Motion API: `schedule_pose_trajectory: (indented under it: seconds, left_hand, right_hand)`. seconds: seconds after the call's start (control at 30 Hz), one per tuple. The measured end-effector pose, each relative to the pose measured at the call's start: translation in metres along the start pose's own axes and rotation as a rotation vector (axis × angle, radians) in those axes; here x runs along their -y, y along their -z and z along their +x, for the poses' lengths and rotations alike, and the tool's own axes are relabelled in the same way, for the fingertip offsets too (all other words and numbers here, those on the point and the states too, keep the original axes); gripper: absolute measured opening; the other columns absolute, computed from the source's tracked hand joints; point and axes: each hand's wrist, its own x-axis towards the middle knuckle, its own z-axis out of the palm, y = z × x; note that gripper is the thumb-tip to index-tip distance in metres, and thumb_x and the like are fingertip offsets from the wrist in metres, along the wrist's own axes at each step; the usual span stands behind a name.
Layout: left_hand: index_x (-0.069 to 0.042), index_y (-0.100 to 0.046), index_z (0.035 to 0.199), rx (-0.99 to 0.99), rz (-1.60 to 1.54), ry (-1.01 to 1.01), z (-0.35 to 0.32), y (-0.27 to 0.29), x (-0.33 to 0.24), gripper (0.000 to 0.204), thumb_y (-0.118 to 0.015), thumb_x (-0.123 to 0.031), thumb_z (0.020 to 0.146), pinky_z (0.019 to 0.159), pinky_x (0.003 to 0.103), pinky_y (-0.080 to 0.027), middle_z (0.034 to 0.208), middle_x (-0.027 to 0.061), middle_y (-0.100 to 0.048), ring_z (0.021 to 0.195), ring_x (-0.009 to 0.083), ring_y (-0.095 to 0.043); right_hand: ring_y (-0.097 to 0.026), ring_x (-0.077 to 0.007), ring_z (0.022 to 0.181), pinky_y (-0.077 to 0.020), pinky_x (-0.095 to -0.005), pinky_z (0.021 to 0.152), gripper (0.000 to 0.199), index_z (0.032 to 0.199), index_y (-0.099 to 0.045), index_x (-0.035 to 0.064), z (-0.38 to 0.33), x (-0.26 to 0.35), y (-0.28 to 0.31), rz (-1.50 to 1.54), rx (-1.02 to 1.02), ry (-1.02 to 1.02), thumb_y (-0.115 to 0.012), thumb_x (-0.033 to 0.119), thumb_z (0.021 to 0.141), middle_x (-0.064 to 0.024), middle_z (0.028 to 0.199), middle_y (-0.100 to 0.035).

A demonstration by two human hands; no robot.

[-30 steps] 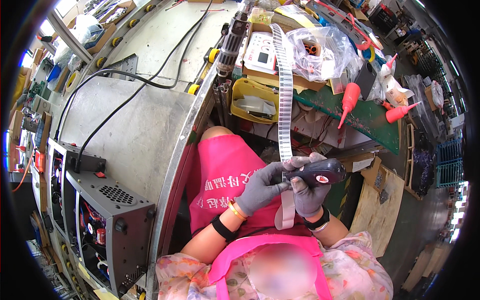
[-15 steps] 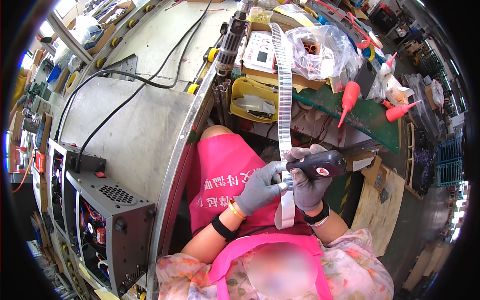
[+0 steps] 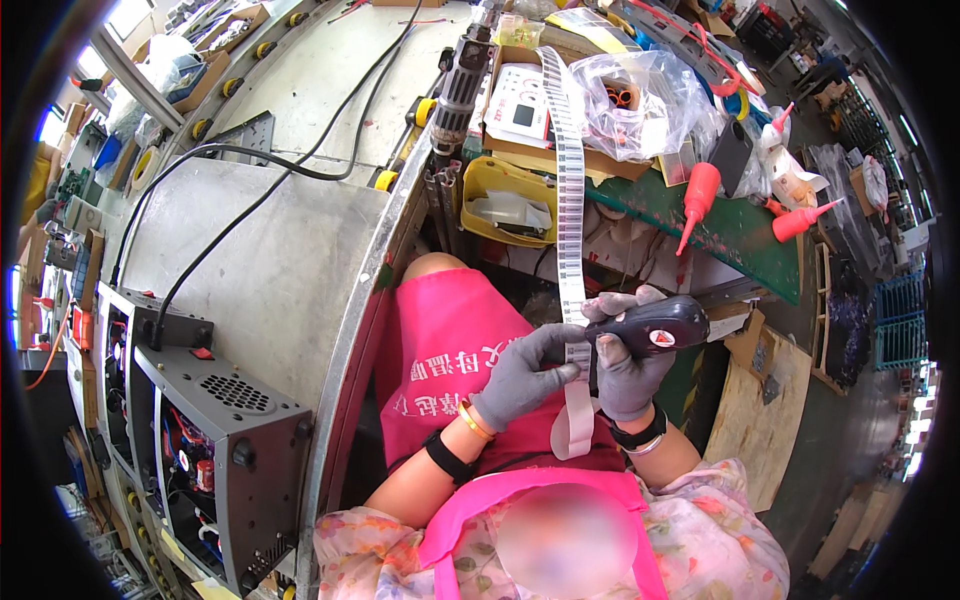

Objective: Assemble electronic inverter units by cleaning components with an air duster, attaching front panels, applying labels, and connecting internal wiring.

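Observation:
A long white strip of printed labels [image 3: 570,215] runs down from the box at the back to my lap, its lower end curling over the pink apron [image 3: 450,330]. My left hand [image 3: 525,375], in a grey glove, pinches the strip between thumb and fingers. In a matching glove, my right hand [image 3: 628,375] is wrapped round a black handheld scanner [image 3: 660,326], thumb below and fingers above. The scanner's left end is close beside the strip, just right of my left fingertips. My fingers partly hide that end.
A metal bench [image 3: 290,225] on the left carries grey metal housings [image 3: 235,390] and a black cable [image 3: 225,148]. Ahead are a yellow bin [image 3: 475,205], a cardboard box [image 3: 620,165] with plastic bags, and red pointed bottles [image 3: 702,190] on a green surface.
My right hand and the scanner have shifted slightly to the right, a little away from the strip. My left hand keeps its pinch on the labels, almost in the same place.

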Motion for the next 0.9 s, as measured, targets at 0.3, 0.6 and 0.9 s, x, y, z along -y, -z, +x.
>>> schedule_pose_trajectory:
  seconds: [0.3, 0.6, 0.9]
  left_hand:
    - [-0.001, -0.058, 0.125, -0.050, -0.039, 0.027, -0.0007, 0.0006, -0.0058, 0.036, -0.060, 0.002, 0.090, 0.084, 0.023, -0.047, 0.108, 0.0012, -0.063, 0.097, 0.0065, -0.056]
    - [-0.002, -0.054, 0.129, -0.063, -0.030, 0.003, 0.0003, -0.0030, -0.0062, 0.043, -0.060, 0.004, 0.087, 0.084, 0.022, -0.047, 0.112, 0.0010, -0.061, 0.097, 0.0051, -0.055]
    - [-0.003, -0.053, 0.130, -0.059, -0.080, 0.006, -0.0002, -0.0020, -0.0037, 0.044, -0.061, 0.006, 0.087, 0.086, 0.023, -0.048, 0.111, -0.0003, -0.061, 0.096, 0.0052, -0.056]
  right_hand:
    - [-0.064, -0.0264, 0.105, -0.0514, -0.0417, 0.093, 0.061, 0.135, -0.039, 0.0043, 0.0013, 0.0042, 0.0058, 0.048, -0.020, -0.018, -0.072, 0.003, 0.084, -0.0151, 0.115, -0.062]
    - [-0.063, -0.0231, 0.103, -0.0487, -0.0442, 0.096, 0.060, 0.134, -0.037, 0.0047, -0.0001, 0.0064, 0.0031, 0.022, -0.017, -0.057, -0.072, 0.007, 0.085, -0.0117, 0.114, -0.063]
    - [-0.063, -0.0250, 0.104, -0.0519, -0.0402, 0.093, 0.060, 0.133, -0.039, 0.0025, -0.0023, 0.0043, 0.0023, 0.040, -0.030, -0.049, -0.073, 0.004, 0.084, -0.0140, 0.113, -0.063]
